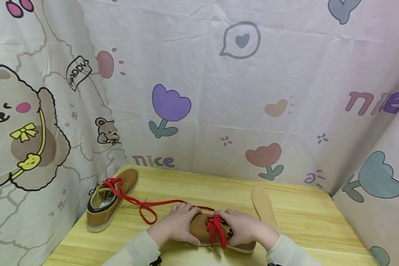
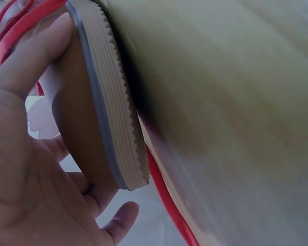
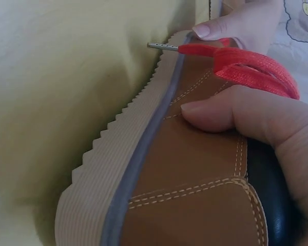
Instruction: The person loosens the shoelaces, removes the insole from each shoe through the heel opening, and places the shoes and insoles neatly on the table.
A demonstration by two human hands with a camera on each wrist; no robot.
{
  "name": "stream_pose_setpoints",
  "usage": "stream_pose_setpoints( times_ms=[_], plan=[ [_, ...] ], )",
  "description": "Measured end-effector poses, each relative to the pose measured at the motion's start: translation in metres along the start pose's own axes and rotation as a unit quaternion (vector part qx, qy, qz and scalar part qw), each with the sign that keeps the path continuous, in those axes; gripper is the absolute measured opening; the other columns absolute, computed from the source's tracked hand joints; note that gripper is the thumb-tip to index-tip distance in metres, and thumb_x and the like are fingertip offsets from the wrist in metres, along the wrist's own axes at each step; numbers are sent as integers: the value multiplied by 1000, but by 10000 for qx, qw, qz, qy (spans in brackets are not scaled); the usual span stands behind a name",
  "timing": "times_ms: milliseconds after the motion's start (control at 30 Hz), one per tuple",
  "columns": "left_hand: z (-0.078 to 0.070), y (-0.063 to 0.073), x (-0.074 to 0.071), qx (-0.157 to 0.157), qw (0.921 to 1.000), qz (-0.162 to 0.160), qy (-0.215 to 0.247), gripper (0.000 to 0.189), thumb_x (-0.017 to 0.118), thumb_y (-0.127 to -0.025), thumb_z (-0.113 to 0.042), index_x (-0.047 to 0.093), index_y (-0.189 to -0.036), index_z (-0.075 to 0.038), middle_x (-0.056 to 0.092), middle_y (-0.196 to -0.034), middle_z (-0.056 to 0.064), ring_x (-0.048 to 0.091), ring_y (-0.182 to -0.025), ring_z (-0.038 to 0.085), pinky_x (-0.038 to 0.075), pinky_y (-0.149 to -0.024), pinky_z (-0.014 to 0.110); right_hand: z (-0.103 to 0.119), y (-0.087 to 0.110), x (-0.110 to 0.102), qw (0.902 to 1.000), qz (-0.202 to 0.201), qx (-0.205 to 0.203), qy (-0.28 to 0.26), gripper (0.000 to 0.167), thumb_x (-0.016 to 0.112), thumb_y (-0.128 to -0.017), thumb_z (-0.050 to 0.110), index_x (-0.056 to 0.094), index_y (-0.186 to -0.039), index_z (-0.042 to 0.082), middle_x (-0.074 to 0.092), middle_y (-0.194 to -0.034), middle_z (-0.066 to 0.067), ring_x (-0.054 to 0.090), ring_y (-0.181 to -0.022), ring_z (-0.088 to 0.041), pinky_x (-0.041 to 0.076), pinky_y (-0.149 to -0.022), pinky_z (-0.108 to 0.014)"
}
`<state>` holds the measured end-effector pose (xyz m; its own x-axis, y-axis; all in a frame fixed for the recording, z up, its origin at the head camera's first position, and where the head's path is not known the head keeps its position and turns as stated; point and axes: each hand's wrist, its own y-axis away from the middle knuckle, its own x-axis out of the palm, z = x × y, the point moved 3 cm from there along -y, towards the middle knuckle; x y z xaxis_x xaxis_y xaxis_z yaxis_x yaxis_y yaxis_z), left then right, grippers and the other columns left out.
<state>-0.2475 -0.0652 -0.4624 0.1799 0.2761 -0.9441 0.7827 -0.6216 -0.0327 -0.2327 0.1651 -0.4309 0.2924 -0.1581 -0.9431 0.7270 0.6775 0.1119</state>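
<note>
A brown shoe (image 1: 199, 225) lies near the table's front edge, its toe pointing left. Its red lace (image 1: 217, 221) is tied in a bow whose ends hang over the near side. My left hand (image 1: 179, 224) grips the toe part, thumb on the near side and fingers round the far side, as the left wrist view shows along the ridged sole (image 2: 115, 97). My right hand (image 1: 242, 227) holds the shoe by its opening. In the right wrist view, the right thumb (image 3: 210, 114) presses the stitched side below the bow; the right hand's other fingers are hidden there.
A second brown shoe (image 1: 103, 216) stands at the table's left edge, with a long red lace (image 1: 146, 203) trailing right behind the held shoe. A tan insole (image 1: 265, 207) lies to the right of my right hand. Printed curtains (image 1: 212, 92) enclose the wooden table (image 1: 319, 221).
</note>
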Motion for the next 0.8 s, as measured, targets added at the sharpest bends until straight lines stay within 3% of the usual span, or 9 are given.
stream_pose_setpoints(
  times_ms=[233,367,533,633,800],
  plan=[
    [3,-1,4,-12,10000,-20,-16,93,79,-64,-74,53,-139,-25,53,-114,-7,46,-105,16,34,-88,45,0,2,2,9998,-73,15,173,87,88,-67,28,46,-142,37,56,-105,13,53,-86,-6,48,-71,-29],
    [3,1,4,28,10000,-49,-40,96,78,-64,-76,52,-141,-24,53,-116,-6,46,-105,17,34,-87,44,-2,8,-1,9999,-92,42,72,92,85,-67,31,43,-149,30,57,-115,11,56,-95,-7,51,-76,-30],
    [4,3,2,97,9999,-57,14,96,73,-70,-77,50,-145,-22,54,-121,-5,48,-110,20,35,-94,50,-9,23,-10,9994,-174,33,-302,98,83,-71,39,35,-155,26,55,-136,3,56,-118,-15,51,-92,-36],
    [4,6,2,164,9998,-78,38,92,69,-74,-76,50,-146,-22,54,-123,-5,48,-114,21,36,-100,52,-14,35,-16,9989,-333,129,-306,94,82,-73,47,39,-153,23,53,-143,-2,53,-128,-23,48,-100,-44],
    [6,12,2,237,9994,-220,113,86,68,-78,-73,52,-144,-20,54,-125,-4,49,-120,24,38,-102,54,-23,52,-22,9975,-597,249,-284,78,84,-72,45,55,-137,12,62,-126,-1,60,-113,-19,51,-93,-41]
  ],
)
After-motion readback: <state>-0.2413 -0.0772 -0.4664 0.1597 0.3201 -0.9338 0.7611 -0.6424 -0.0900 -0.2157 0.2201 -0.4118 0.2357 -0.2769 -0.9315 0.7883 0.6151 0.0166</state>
